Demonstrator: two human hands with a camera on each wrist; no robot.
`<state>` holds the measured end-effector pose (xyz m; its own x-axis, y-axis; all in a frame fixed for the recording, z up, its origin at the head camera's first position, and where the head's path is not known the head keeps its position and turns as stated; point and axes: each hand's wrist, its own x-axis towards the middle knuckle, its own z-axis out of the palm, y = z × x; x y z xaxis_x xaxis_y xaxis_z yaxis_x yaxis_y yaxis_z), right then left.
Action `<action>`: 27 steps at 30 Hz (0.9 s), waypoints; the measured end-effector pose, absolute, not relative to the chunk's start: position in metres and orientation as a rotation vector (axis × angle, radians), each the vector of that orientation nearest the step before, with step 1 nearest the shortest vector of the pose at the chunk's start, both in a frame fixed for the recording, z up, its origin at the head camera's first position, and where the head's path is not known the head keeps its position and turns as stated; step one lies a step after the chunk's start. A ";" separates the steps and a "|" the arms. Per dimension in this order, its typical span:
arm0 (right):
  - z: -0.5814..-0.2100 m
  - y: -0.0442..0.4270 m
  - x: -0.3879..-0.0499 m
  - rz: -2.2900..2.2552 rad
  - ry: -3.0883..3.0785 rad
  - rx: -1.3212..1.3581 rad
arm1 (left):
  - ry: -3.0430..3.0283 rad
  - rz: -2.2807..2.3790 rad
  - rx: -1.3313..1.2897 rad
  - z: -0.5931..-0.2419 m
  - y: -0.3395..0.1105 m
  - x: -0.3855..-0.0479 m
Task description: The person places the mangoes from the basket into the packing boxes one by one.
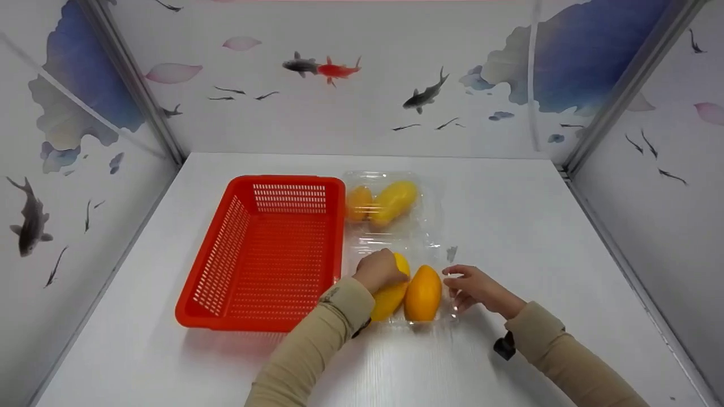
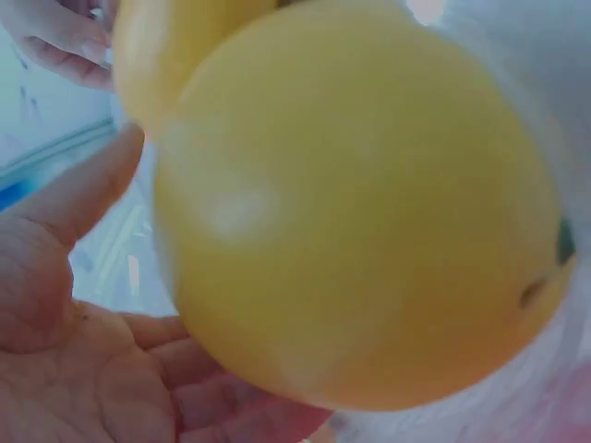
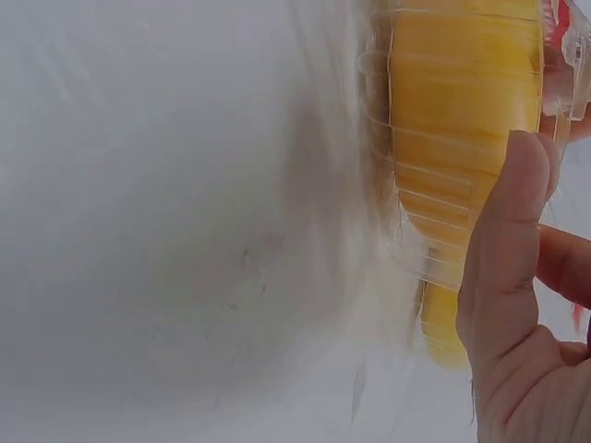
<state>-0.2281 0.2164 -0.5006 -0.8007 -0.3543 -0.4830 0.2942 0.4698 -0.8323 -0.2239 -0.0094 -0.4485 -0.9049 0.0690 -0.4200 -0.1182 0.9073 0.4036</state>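
In the head view my left hand (image 1: pixel 380 271) reaches over a yellow mango (image 1: pixel 389 302) in the near clear plastic box (image 1: pixel 449 317). The left wrist view shows that mango (image 2: pixel 369 203) filling the picture, with the thumb at one side and the fingers curving behind its lower edge. An orange-yellow mango (image 1: pixel 423 294) lies beside it, to the right. My right hand (image 1: pixel 475 288) is at the box's right edge, its fingers loosely extended. In the right wrist view the straight thumb (image 3: pixel 517 212) lies along the box's ribbed wall.
A red perforated plastic basket (image 1: pixel 203 254) stands left of the boxes, with a bare floor. Behind the near box, more mangoes (image 1: pixel 396 202) lie under clear plastic. Fish-patterned panels (image 1: pixel 367 124) enclose the white table (image 1: pixel 509 215) at the back and sides.
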 end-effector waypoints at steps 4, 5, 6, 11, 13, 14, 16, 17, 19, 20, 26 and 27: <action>-0.501 0.226 -0.225 -1.361 2.104 -0.047 | 2.724 0.628 0.042 -0.447 0.003 -0.203; -0.501 0.228 -0.225 -1.364 2.105 -0.049 | 2.732 0.661 0.060 -0.447 0.004 -0.197; -0.501 0.231 -0.225 -1.365 2.104 -0.059 | 2.740 0.692 0.078 -0.447 0.004 -0.192; -0.502 0.244 -0.222 -1.385 2.096 -0.066 | 2.760 0.828 0.088 -0.451 0.000 -0.180; -0.502 0.251 -0.220 -1.392 2.096 -0.064 | 2.774 0.880 0.066 -0.454 -0.002 -0.178; -0.502 0.254 -0.219 -1.395 2.095 -0.066 | 2.785 0.908 0.057 -0.457 -0.003 -0.178; -0.502 0.259 -0.218 -1.400 2.100 -0.066 | 2.805 0.970 0.031 -0.462 -0.005 -0.178; -0.502 0.262 -0.218 -1.400 2.104 -0.063 | 2.815 1.010 0.016 -0.466 -0.006 -0.178; -0.502 0.267 -0.217 -1.399 2.112 -0.050 | 2.828 1.097 -0.020 -0.474 -0.008 -0.180; -0.502 0.269 -0.217 -1.399 2.114 -0.040 | 2.834 1.132 -0.036 -0.478 -0.010 -0.181; -0.501 0.280 -0.214 -1.392 2.111 -0.025 | 2.801 1.306 -0.148 -0.499 -0.016 -0.185; -0.500 0.281 -0.213 -1.393 2.109 -0.029 | 2.779 1.337 -0.155 -0.501 -0.017 -0.186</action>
<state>-0.2135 0.2806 -0.5003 -0.8174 -0.3345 -0.4689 0.3000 0.4478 -0.8423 -0.1857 -0.0173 -0.5010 -0.9935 -0.0668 -0.0918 -0.1134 0.6201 0.7762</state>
